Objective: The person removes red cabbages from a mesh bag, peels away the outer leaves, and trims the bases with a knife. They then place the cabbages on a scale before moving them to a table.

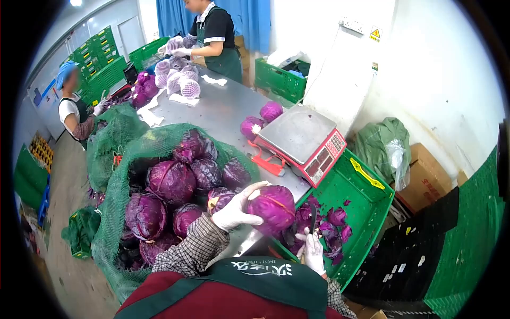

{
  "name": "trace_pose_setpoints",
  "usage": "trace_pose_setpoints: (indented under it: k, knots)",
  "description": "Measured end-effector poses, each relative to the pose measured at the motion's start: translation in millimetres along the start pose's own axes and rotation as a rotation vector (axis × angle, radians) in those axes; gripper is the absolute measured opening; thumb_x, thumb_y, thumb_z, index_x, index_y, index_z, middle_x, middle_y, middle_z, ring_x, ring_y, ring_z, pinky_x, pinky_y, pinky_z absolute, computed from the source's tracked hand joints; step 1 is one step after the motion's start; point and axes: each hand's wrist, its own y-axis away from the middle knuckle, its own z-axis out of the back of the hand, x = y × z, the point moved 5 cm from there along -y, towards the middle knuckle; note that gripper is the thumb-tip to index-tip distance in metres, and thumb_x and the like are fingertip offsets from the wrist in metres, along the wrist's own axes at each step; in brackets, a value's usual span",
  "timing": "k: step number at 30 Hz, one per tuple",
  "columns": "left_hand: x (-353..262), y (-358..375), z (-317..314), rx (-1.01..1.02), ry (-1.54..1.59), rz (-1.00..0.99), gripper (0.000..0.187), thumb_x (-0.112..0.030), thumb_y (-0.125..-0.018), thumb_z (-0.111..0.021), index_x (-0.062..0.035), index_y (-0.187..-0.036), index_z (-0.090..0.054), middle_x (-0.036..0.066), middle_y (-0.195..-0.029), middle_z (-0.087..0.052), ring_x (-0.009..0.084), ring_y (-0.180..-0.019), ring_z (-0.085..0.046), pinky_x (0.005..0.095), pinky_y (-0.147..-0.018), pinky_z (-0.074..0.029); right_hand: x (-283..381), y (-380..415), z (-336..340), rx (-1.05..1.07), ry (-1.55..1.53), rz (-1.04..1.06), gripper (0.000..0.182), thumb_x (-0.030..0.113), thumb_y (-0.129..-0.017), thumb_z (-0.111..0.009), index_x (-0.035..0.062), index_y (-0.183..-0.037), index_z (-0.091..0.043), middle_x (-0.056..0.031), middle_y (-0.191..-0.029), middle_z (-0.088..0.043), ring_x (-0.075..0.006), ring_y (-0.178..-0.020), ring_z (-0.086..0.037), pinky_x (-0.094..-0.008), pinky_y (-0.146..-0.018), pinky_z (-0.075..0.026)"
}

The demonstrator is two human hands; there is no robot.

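Observation:
My left hand (237,209), in a white glove, is closed round the left side of a purple cabbage (271,209). My right hand (312,251), also gloved, grips a knife (313,217) whose dark blade points up, just right of the cabbage. Below the knife, purple leaf pieces (336,232) lie in a green crate (366,210). Left of my left hand, a green mesh bag (114,226) stands open with several purple cabbages (171,182) in it.
On the metal table (223,109) stand a red scale (303,139), two cabbages, an orange-handled tool (267,164) and net-wrapped cabbages (178,81). Two co-workers (218,45) stand across and at the far left. A cardboard box (422,178) is at the right.

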Motion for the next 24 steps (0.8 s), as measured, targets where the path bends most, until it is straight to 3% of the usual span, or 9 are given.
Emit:
trace_pose_setpoints:
  k: [1,2,4,6,7,9,10,13,24]
  knots:
    - [6.4,1.4,-1.9,-0.079,-0.153,0.05,0.1,-0.012,-0.062,-0.085,-0.0031,-0.145,-0.029,0.016,-0.147,-0.035,0.0258,-0.137,-0.034,0.0387,-0.114,-0.029,-9.8,-3.7,-1.9,0.008,0.214,0.157,0.039,0.024,-0.104,-0.036,0.0003,-0.133,-0.048,-0.0133,-0.107,-0.068,-0.0103,-0.049,-0.056,-0.0245,-0.05,-0.048]
    - [36.9,-1.3,17.2,-0.193,-0.577,-0.061,0.1,-0.022,-0.062,-0.085,-0.0035,-0.144,-0.032,0.02,-0.145,-0.035,0.0275,-0.138,-0.033,0.0386,-0.114,-0.029,-9.0,-10.0,-5.4,-0.071,0.505,0.504,0.039,0.022,-0.104,-0.036,-0.0005,-0.133,-0.047,-0.0151,-0.111,-0.066,-0.0129,-0.058,-0.06,-0.0264,-0.059,-0.05]
    - [65.0,-2.8,16.4,-0.345,-1.001,-0.144,0.099,-0.026,-0.06,-0.086,-0.0032,-0.142,-0.035,0.02,-0.142,-0.039,0.0308,-0.132,-0.039,0.0401,-0.111,-0.033,-3.2,-18.1,-20.8,-0.038,0.716,0.615,0.039,0.019,-0.103,-0.036,-0.0023,-0.134,-0.046,-0.0186,-0.121,-0.061,-0.0185,-0.081,-0.063,-0.0297,-0.078,-0.05]
    - [82.7,-2.4,11.7,-0.421,-1.225,-0.059,0.098,-0.038,-0.059,-0.083,-0.0043,-0.14,-0.039,0.023,-0.144,-0.034,0.0382,-0.131,-0.037,0.0433,-0.11,-0.034,8.5,-29.1,-41.7,-0.02,0.714,0.585,0.037,0.016,-0.103,-0.036,-0.0048,-0.132,-0.047,-0.0211,-0.13,-0.054,-0.0241,-0.112,-0.057,-0.0309,-0.096,-0.045]
    - [88.6,-3.1,7.6,-0.409,-1.308,-0.015,0.098,-0.039,-0.06,-0.083,-0.0056,-0.141,-0.038,0.021,-0.144,-0.034,0.039,-0.129,-0.037,0.0444,-0.107,-0.038,14.9,-35.2,-45.4,0.058,0.463,0.269,0.038,0.012,-0.101,-0.038,-0.0063,-0.134,-0.042,-0.0247,-0.134,-0.049,-0.0299,-0.116,-0.055,-0.0348,-0.099,-0.045]
    - [87.0,-6.0,-3.3,-0.293,-1.436,-0.005,0.101,-0.042,-0.061,-0.082,-0.0088,-0.143,-0.035,0.019,-0.145,-0.033,0.0431,-0.127,-0.036,0.0486,-0.1,-0.044,11.9,-43.1,-56.8,0.169,0.49,0.235,0.057,0.031,-0.102,-0.029,-0.0109,-0.14,-0.034,-0.0304,-0.141,-0.04,-0.0397,-0.132,-0.039,-0.0392,-0.112,-0.03]
    - [86.0,-9.0,-6.9,-0.236,-1.509,0.032,0.105,-0.045,-0.059,-0.083,-0.007,-0.144,-0.033,0.02,-0.144,-0.033,0.0427,-0.125,-0.038,0.0481,-0.096,-0.047,6.0,-45.2,-58.6,0.121,0.544,0.318,0.059,0.034,-0.102,-0.03,-0.0108,-0.14,-0.034,-0.0305,-0.141,-0.04,-0.0395,-0.132,-0.04,-0.0398,-0.111,-0.031]
    - [71.2,-16.2,-9.3,-0.208,-1.452,0.222,0.107,-0.046,-0.06,-0.082,-0.0042,-0.144,-0.031,0.021,-0.143,-0.034,0.042,-0.123,-0.039,0.0484,-0.095,-0.048,7.2,-48.2,-60.6,0.166,0.707,0.5,0.048,0.004,-0.093,-0.047,-0.0112,-0.136,-0.031,-0.0331,-0.141,-0.036,-0.0433,-0.125,-0.046,-0.0433,-0.105,-0.041]
    - [75.6,-31.3,-11.3,-0.161,-1.57,0.276,0.107,-0.049,-0.061,-0.079,0.0019,-0.141,-0.03,0.034,-0.14,-0.033,0.0454,-0.12,-0.043,0.0492,-0.089,-0.051,31.8,-59.1,-62.4,0.111,0.674,0.327,0.045,0.011,-0.098,-0.041,-0.0127,-0.136,-0.035,-0.0337,-0.135,-0.043,-0.0416,-0.122,-0.049,-0.0418,-0.103,-0.042]
